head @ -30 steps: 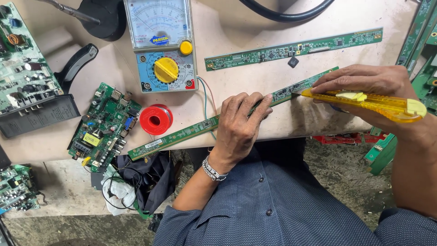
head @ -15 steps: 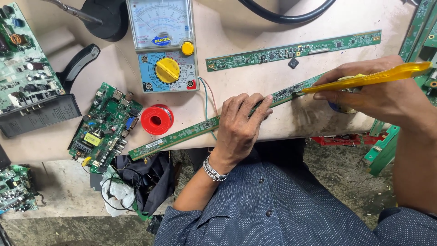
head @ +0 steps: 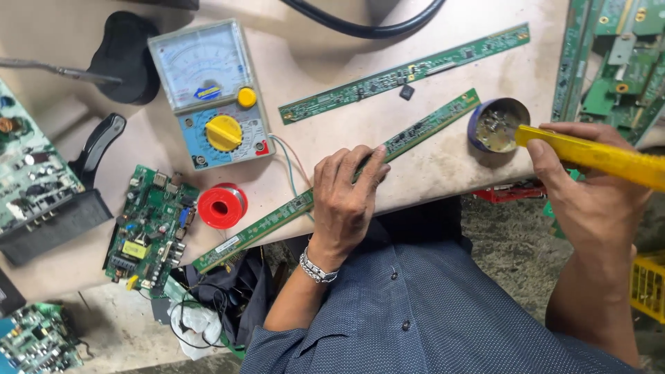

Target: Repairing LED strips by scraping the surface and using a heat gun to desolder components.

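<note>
My left hand (head: 348,197) lies flat on a long narrow green circuit strip (head: 270,219), pressing it to the pale table (head: 429,163); the strip runs diagonally from lower left to upper right. My right hand (head: 589,197) grips a yellow-handled soldering iron (head: 596,156) whose tip end reaches into a small round blue tin (head: 497,125) of dull paste at the strip's upper end. A second long green strip (head: 405,73) lies farther back, with a small dark chip (head: 406,91) beside it.
An analog multimeter (head: 211,93) with a yellow dial sits at the back left. A red solder spool (head: 222,206) and a small green circuit board (head: 149,232) lie near the front edge. More boards (head: 616,62) are stacked at right. A black cable (head: 360,24) curves along the back.
My right hand has carried the yellow iron off the strip and to the right, to the blue tin. The left hand has stayed on the strip.
</note>
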